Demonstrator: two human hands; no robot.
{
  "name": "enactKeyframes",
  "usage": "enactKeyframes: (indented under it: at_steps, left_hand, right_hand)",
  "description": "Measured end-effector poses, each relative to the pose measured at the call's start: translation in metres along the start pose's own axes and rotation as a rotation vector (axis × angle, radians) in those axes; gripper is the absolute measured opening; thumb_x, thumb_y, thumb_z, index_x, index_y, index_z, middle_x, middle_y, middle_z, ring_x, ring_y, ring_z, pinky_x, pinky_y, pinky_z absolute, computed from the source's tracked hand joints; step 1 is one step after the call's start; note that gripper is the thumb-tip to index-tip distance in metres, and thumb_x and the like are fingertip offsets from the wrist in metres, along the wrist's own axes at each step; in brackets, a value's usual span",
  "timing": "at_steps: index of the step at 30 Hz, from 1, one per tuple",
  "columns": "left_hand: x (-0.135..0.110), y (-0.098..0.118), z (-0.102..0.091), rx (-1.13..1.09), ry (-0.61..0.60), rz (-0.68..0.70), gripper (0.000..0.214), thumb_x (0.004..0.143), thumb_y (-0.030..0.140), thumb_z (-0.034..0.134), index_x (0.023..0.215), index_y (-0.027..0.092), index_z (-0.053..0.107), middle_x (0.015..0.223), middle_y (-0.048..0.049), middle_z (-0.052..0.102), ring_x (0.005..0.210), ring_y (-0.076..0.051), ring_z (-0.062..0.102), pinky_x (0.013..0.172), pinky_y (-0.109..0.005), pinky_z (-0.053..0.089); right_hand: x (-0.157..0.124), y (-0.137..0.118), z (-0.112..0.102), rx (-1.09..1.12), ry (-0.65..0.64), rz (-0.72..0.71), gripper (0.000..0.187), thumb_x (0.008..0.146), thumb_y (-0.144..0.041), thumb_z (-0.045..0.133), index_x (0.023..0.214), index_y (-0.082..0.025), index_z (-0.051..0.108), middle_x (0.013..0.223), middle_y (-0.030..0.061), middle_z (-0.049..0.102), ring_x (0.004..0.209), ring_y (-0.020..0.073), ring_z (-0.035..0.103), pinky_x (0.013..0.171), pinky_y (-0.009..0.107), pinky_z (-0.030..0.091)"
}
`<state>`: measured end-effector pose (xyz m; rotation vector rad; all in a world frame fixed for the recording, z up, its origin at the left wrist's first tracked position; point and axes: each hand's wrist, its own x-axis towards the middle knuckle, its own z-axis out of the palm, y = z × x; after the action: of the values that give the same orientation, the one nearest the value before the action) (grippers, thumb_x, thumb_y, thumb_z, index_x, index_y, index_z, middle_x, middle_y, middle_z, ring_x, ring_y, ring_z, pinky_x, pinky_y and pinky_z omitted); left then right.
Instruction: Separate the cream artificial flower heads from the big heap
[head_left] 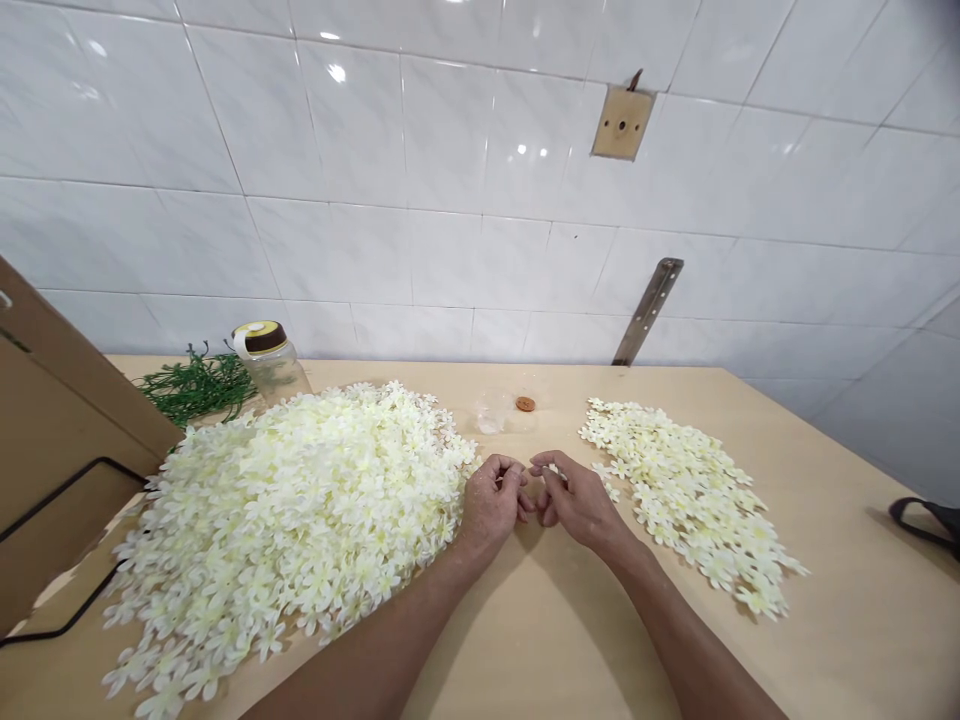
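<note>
My left hand (491, 502) is closed in a pinch, close beside the right edge of a big heap of cream-white artificial flowers (315, 500). Whatever lies between its fingertips is too small to make out. Facing it, almost fingertip to fingertip, my right hand (576, 503) has its fingers curled round a small white artificial flower (553, 468), of which only a bit of petal shows. To the right of that hand spreads a flatter layer of the same flowers (690, 490). Both hands are above the bare wood-coloured table (540, 630).
Behind my hands lie a small clear plastic piece (491, 412) and a brown oval piece (525, 404). Green artificial stems (199, 385) and a lidded clear bottle (271, 360) stand back left. A cardboard box (67, 440) borders the left; a black strap (926, 520) lies far right.
</note>
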<state>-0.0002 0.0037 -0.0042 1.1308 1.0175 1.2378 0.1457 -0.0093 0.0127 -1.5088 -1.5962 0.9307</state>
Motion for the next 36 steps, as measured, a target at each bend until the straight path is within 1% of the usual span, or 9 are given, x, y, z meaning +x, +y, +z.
enactKeyframes:
  at_steps: [4,8,12,15,19,26,31,33,36]
  left_hand:
    - [0.001,-0.002,0.0,0.011,-0.009,-0.002,0.02,0.085,0.038,0.056,0.078,0.019,0.055,0.054,0.0036,0.057,0.042,-0.012,0.056,0.04,-0.021,0.045]
    - [0.001,-0.003,0.0,0.004,-0.006,-0.005,0.022,0.084,0.04,0.057,0.079,0.019,0.055,0.06,0.0018,0.062,0.043,-0.012,0.058,0.039,-0.021,0.045]
    - [0.001,-0.001,0.0,0.005,-0.009,-0.011,0.025,0.084,0.042,0.059,0.077,0.018,0.054,0.056,0.0029,0.059,0.041,-0.011,0.057,0.039,-0.02,0.044]
    - [0.0,0.0,0.0,0.007,-0.012,-0.012,0.024,0.084,0.041,0.058,0.079,0.018,0.054,0.057,0.003,0.059,0.039,-0.01,0.055,0.039,-0.02,0.043]
    - [0.001,-0.002,0.0,0.013,-0.018,-0.008,0.023,0.085,0.04,0.056,0.079,0.018,0.054,0.055,0.0032,0.058,0.038,-0.01,0.053,0.038,-0.02,0.041]
    - [0.0,-0.001,0.0,0.033,-0.021,-0.016,0.02,0.086,0.037,0.054,0.077,0.019,0.053,0.053,0.0029,0.058,0.042,-0.012,0.058,0.039,-0.02,0.042]
    - [-0.002,0.003,0.0,0.033,-0.024,-0.024,0.021,0.087,0.038,0.054,0.077,0.02,0.052,0.049,0.0039,0.055,0.041,-0.012,0.056,0.04,-0.021,0.042]
    - [-0.002,0.005,0.0,0.034,-0.027,-0.029,0.02,0.087,0.037,0.053,0.078,0.02,0.053,0.052,0.0036,0.057,0.041,-0.011,0.055,0.04,-0.021,0.043]
    - [-0.002,0.006,0.001,0.04,-0.021,-0.028,0.018,0.086,0.035,0.054,0.079,0.019,0.054,0.062,0.0021,0.06,0.041,-0.01,0.055,0.039,-0.021,0.043]
  right_hand:
    - [0.001,-0.002,0.0,0.126,0.025,0.046,0.026,0.09,-0.043,0.05,0.109,-0.025,0.054,0.079,-0.0007,0.069,0.042,0.0131,0.06,0.04,0.025,0.049]
    - [-0.004,-0.012,-0.003,0.13,-0.013,0.004,0.03,0.09,-0.05,0.052,0.096,-0.022,0.061,0.057,-0.0043,0.06,0.034,0.0104,0.05,0.036,0.022,0.041]
    - [-0.007,-0.017,-0.005,0.062,-0.035,-0.001,0.043,0.093,-0.058,0.043,0.076,-0.021,0.058,0.048,-0.004,0.055,0.031,0.0109,0.047,0.033,0.022,0.037]
    - [-0.005,-0.014,-0.004,-0.043,0.027,-0.011,0.045,0.094,-0.06,0.037,0.078,-0.023,0.056,0.051,-0.0031,0.057,0.031,0.0117,0.047,0.032,0.022,0.036]
    - [-0.002,-0.009,-0.003,-0.074,0.126,0.02,0.049,0.095,-0.064,0.031,0.074,-0.024,0.049,0.041,-0.0052,0.048,0.029,0.0127,0.046,0.033,0.022,0.035]
    - [-0.002,-0.008,-0.005,0.08,-0.021,0.104,0.048,0.091,-0.068,0.039,0.076,-0.023,0.045,0.048,-0.0038,0.057,0.034,0.0126,0.053,0.035,0.021,0.038]
    - [-0.003,-0.006,-0.004,0.195,-0.006,0.062,0.044,0.093,-0.063,0.041,0.088,-0.021,0.052,0.053,-0.0043,0.058,0.038,0.0135,0.056,0.038,0.023,0.044]
    - [-0.003,-0.007,-0.004,0.187,-0.004,0.063,0.044,0.092,-0.063,0.042,0.093,-0.021,0.054,0.053,-0.0046,0.059,0.036,0.0136,0.054,0.035,0.023,0.043]
    - [-0.004,-0.01,-0.006,0.08,-0.038,0.081,0.046,0.091,-0.065,0.042,0.087,-0.021,0.055,0.044,-0.0054,0.054,0.03,0.0133,0.048,0.031,0.022,0.037]
